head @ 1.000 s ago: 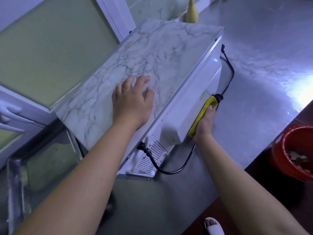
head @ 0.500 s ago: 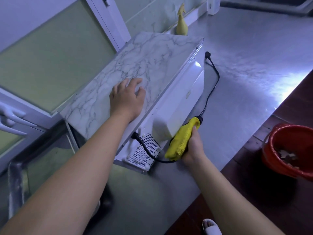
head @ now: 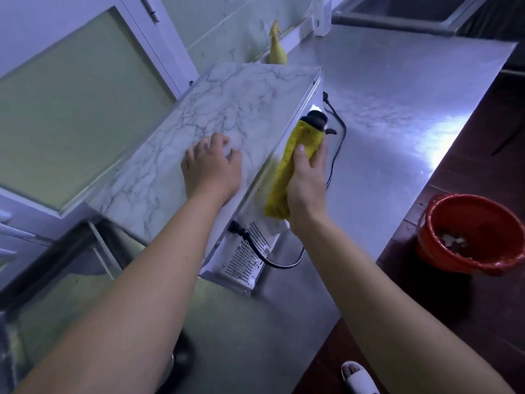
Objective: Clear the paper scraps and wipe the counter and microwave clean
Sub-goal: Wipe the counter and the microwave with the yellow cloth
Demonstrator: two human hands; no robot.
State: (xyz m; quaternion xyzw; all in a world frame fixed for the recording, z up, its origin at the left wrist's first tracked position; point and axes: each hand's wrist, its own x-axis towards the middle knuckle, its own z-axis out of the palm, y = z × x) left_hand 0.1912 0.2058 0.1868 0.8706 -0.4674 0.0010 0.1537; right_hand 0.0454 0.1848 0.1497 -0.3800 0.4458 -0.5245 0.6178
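The counter (head: 397,123) beside the microwave (head: 227,109) lies open; a seemingly loose cord (head: 336,155) crosses it.

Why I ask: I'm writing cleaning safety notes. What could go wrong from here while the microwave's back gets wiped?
1. The right hand presses the yellow cloth on the back of the microwave, beside the loose power cord; a stroke may snag it.
2. The vent grille lies just below the cloth; if the cloth is wet, which I cannot tell, moisture might get inside.
3. Only the left hand on top steadies the microwave; a hard push might slide it.
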